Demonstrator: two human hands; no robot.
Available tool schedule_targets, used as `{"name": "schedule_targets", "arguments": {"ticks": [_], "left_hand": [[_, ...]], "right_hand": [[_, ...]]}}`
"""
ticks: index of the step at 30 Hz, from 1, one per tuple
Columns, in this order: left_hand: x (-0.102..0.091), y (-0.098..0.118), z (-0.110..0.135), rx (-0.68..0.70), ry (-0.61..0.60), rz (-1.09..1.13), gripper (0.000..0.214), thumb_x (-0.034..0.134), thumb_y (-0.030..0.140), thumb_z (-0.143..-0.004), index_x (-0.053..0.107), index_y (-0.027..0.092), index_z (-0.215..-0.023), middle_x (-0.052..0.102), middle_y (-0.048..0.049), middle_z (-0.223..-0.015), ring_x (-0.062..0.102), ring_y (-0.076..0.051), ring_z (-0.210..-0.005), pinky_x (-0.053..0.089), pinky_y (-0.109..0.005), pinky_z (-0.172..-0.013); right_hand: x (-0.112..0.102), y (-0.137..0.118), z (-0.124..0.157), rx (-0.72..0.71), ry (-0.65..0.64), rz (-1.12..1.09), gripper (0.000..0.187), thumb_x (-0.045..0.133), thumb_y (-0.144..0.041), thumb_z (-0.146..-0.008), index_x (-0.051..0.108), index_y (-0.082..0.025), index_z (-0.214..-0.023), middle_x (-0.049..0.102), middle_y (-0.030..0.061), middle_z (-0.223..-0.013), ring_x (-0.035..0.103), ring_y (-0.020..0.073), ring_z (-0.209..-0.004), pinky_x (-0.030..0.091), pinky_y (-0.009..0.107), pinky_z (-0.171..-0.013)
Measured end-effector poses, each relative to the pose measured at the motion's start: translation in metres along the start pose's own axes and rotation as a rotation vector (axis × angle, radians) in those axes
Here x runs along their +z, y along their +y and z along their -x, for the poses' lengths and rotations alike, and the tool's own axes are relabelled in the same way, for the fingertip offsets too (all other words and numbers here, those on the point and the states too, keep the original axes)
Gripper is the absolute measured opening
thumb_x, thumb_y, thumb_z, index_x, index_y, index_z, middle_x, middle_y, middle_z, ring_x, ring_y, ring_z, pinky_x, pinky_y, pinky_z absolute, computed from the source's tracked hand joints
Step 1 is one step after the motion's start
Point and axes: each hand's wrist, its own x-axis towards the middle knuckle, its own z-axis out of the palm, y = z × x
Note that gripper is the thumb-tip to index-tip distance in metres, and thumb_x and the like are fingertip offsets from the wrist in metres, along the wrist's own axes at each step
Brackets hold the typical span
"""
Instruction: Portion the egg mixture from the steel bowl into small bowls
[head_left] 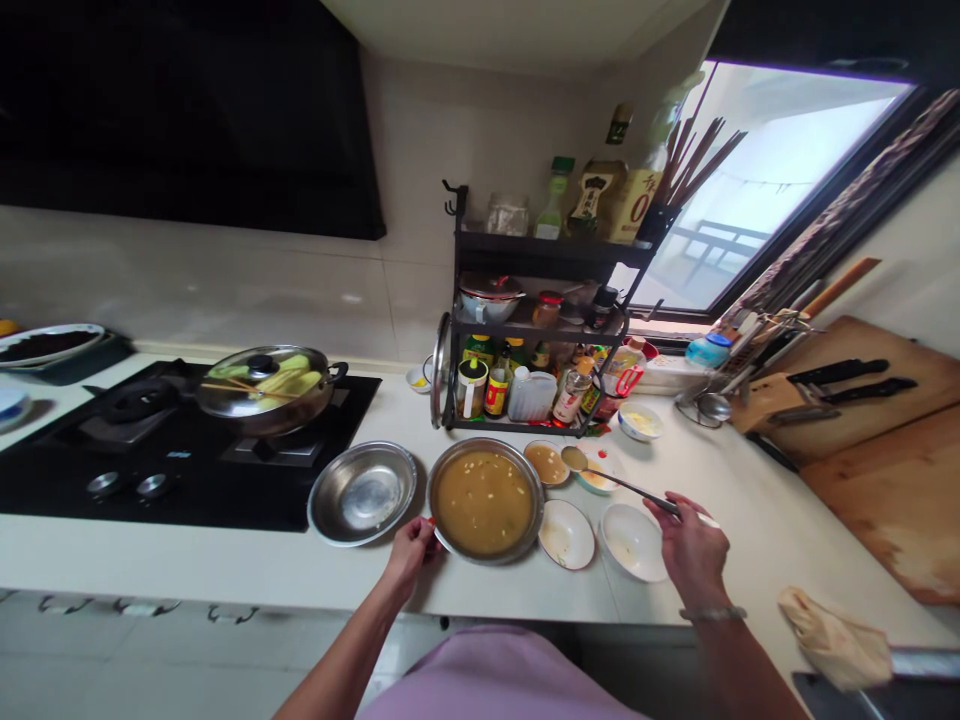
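We've got our right hand [696,552] wrapped around a long, dark-handled metal ladle [628,487], and our left hand [414,552] pinching the rim of a round silver metal basin [486,557] of chunky brown soup [484,505] on the white countertop [240,560].

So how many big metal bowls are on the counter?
2. The full bowl has brown liquid in it, with the left hand at its near left edge. The other bowl sits just left of it.
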Motion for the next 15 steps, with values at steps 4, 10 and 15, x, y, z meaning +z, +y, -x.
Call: {"name": "schedule_targets", "arguments": {"ticks": [4,10,15], "left_hand": [[0.000,-0.002,-0.002,-0.005,0.000,0.006,0.051,0.070,0.062,-0.052,0.043,0.019,-0.059,0.052,0.0040,-0.046,0.042,-0.007,-0.042,0.029,-0.020,-0.045],[0.000,0.000,-0.001,-0.002,0.009,0.014,0.051,0.071,0.061,-0.051,0.043,0.019,-0.059,0.053,0.0034,-0.046,0.044,-0.008,-0.043,0.028,-0.020,-0.045],[0.000,0.001,0.000,-0.017,0.013,0.003,0.050,0.071,0.060,-0.051,0.044,0.019,-0.059,0.053,0.0034,-0.046,0.044,-0.008,-0.042,0.028,-0.020,-0.045]], "right_hand": [[-0.007,0.003,-0.018,-0.097,0.068,0.067,0.028,0.076,-0.031,-0.055,0.056,-0.015,-0.065,0.062,0.0010,-0.072,0.065,0.0156,-0.060,0.059,0.034,-0.066],[-0.017,0.013,-0.021,-0.305,-0.079,0.490,0.030,0.060,-0.040,-0.073,0.062,-0.014,-0.087,0.065,0.0031,-0.074,0.067,0.0192,-0.061,0.057,0.036,-0.065],[-0.023,0.012,-0.012,-0.649,-0.348,0.719,0.027,0.048,-0.035,-0.084,0.062,-0.015,-0.097,0.067,0.0076,-0.080,0.069,0.0224,-0.073,0.056,0.039,-0.070]]}}
